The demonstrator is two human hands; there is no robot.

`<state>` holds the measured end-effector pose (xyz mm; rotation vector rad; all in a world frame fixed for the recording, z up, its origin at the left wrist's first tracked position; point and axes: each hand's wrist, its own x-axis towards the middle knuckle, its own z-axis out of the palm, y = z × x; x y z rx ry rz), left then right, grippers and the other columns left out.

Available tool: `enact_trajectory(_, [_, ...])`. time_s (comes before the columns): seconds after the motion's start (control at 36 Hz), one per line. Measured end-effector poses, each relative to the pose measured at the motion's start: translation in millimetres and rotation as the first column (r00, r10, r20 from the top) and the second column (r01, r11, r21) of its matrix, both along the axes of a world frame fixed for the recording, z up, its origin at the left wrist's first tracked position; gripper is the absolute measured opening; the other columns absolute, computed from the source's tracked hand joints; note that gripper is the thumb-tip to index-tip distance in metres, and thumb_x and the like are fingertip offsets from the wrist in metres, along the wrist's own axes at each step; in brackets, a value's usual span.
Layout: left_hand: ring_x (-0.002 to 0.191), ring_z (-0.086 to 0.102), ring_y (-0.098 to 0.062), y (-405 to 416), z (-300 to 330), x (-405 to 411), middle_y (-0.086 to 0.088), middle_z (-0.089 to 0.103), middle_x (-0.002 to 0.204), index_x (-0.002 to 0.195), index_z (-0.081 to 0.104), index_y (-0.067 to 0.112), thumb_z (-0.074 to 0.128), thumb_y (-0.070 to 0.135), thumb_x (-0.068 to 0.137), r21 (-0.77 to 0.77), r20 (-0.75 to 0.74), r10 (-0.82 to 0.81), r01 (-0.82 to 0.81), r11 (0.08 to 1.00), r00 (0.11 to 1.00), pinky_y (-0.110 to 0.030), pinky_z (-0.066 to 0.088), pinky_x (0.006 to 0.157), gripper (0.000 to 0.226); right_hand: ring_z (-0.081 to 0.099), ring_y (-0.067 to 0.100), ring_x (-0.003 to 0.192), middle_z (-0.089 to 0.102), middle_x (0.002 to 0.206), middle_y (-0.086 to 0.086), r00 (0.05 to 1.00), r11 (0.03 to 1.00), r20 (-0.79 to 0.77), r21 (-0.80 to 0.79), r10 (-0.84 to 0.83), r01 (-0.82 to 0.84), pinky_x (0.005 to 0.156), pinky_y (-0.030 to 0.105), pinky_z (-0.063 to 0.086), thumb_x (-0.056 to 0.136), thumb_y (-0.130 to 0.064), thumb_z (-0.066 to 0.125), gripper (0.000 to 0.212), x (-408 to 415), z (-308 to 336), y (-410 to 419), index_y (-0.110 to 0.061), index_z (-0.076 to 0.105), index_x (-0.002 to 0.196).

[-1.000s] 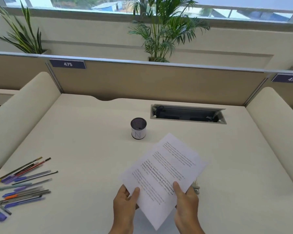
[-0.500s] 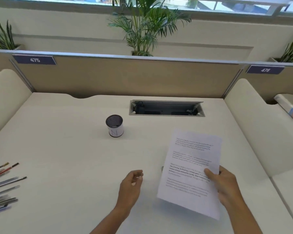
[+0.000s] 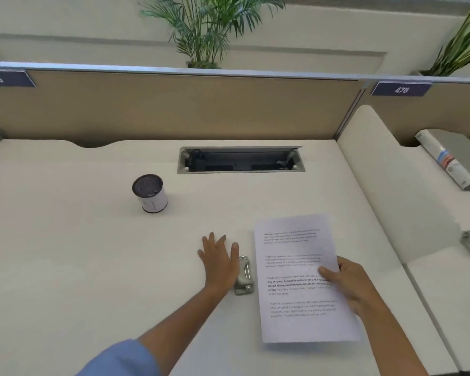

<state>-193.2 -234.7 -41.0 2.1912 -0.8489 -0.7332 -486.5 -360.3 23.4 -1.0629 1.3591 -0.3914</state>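
Observation:
A printed white sheet of paper (image 3: 299, 270) hovers just above the cream desk (image 3: 92, 253), right of centre. My right hand (image 3: 349, 283) pinches its right edge, thumb on top of the text. A small grey metal stapler (image 3: 244, 275) lies on the desk just left of the sheet. My left hand (image 3: 219, 263) is spread flat with straight fingers, its thumb side touching the stapler's left edge. It holds nothing.
A mesh pen cup (image 3: 149, 193) with a white label stands at the centre left. An open cable box (image 3: 240, 160) is set into the desk at the back. A low cushioned divider (image 3: 385, 191) borders the right side. Partition panels and plants stand behind.
My left hand let go of the paper and reached forward to lie flat beside the stapler. My right hand carried the sheet to the right and straightened it. The view swung right, away from the pens.

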Motion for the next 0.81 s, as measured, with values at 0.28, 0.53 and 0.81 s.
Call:
enact_trajectory(0.28, [0.167,-0.011,-0.029,-21.1,-8.1,-7.3,-0.012,0.001,0.18,0.165,0.031,0.009,0.028,0.045,0.114,0.058,0.022,0.014,-0.016,0.998,1.0,-0.053,-0.013,0.132,0.062,0.082,0.038,0.093,0.084,0.105,0.012,0.997,0.997,-0.04,0.0,0.071,-0.071,0.089,0.062,0.064,0.09,-0.002,0.082,0.025,11.3,-10.6,1.3,-0.012,0.081,0.113])
enact_trajectory(0.53, [0.166,-0.016,-0.026,-22.2,-13.7,-9.7,-0.01,-0.004,0.18,0.166,0.028,0.01,0.03,0.046,0.114,0.045,0.004,0.001,-0.001,0.999,1.0,-0.05,-0.017,0.132,0.064,0.082,0.035,0.092,0.085,0.102,0.01,0.993,0.996,-0.082,-0.016,0.081,-0.083,0.089,0.06,0.065,0.092,-0.002,0.079,0.022,12.0,-16.3,-5.5,-0.013,0.08,0.111])
enact_trajectory(0.81, [0.166,-0.014,-0.026,-21.5,-15.9,-14.6,-0.011,-0.006,0.18,0.168,0.024,0.01,0.032,0.042,0.114,0.046,0.041,-0.036,0.034,0.998,0.999,-0.049,-0.016,0.133,0.063,0.083,0.031,0.088,0.085,0.101,0.008,0.993,0.996,-0.085,-0.026,0.078,-0.08,0.083,0.053,0.067,0.092,-0.002,0.08,0.023,10.3,-20.4,-11.0,-0.015,0.081,0.11])
